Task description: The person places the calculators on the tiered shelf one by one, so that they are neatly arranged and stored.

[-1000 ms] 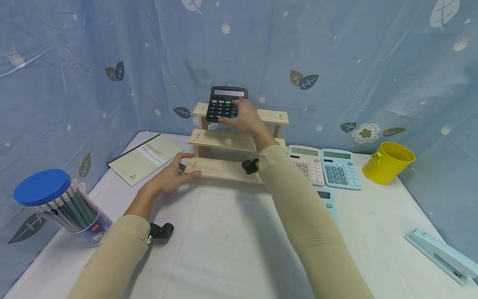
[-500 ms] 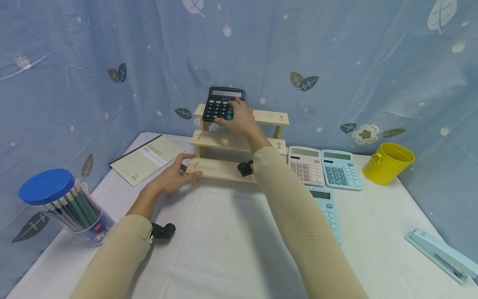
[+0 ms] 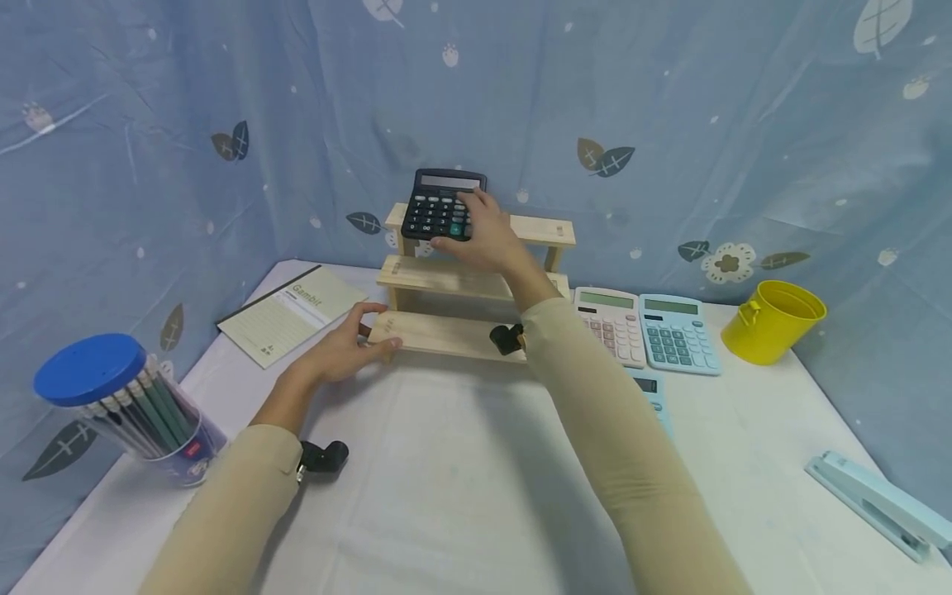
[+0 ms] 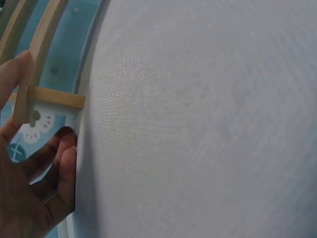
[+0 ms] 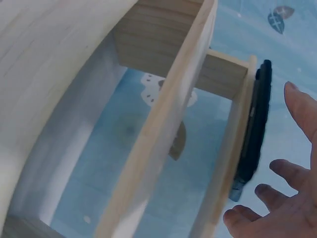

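A three-tier wooden shelf (image 3: 446,277) stands against the back cloth. On its top tier lies a black calculator (image 3: 435,213), leaning back slightly. My right hand (image 3: 489,235) hovers over the calculator's right side, fingers spread. In the right wrist view a gap shows between the fingertips (image 5: 280,168) and the calculator (image 5: 256,124). My left hand (image 3: 344,347) holds the left end of the lowest tier. In the left wrist view its thumb and index finger pinch the board, and the other fingers (image 4: 67,163) curl beside the shelf leg.
Right of the shelf lie a pink calculator (image 3: 613,330), a blue calculator (image 3: 678,335) and another blue one (image 3: 654,397) partly behind my sleeve. A yellow bucket (image 3: 769,326) and a stapler (image 3: 878,500) are farther right. A notebook (image 3: 290,314) and a pencil tub (image 3: 159,421) are left.
The black calculator has moved a little left along the top tier. My right hand moved left with it, then let go and drew slightly right. My left hand stays on the shelf.
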